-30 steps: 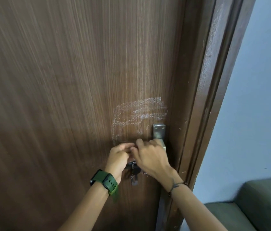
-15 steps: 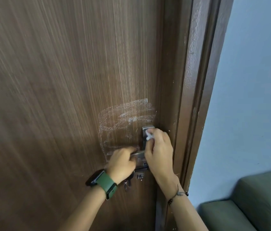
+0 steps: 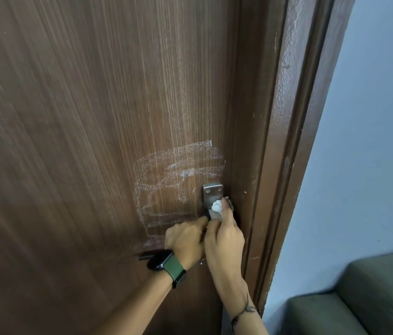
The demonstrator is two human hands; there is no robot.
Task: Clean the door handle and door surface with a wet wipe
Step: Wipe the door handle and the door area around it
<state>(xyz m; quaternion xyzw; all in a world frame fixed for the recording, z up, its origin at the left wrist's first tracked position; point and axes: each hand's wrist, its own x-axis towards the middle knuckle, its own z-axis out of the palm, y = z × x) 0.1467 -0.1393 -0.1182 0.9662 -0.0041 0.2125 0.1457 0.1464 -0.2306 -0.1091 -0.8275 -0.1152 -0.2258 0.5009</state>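
A dark brown wooden door (image 3: 82,129) fills the view. White wet smears (image 3: 178,170) streak it left of and above the metal handle plate (image 3: 211,193). My right hand (image 3: 224,235) presses a small bunched white wet wipe (image 3: 216,206) against the plate, just under its two screws. My left hand (image 3: 185,240), with a green-strapped watch on the wrist, is closed around the lever handle, which it hides almost wholly.
The brown door frame (image 3: 285,141) runs down just right of the handle. Beyond it is a pale blue wall (image 3: 372,141). A grey-green sofa (image 3: 369,303) sits at the lower right.
My right hand has come up from the lever onto the metal plate with the wipe. My left hand has stayed on the lever. The view has shifted a little.
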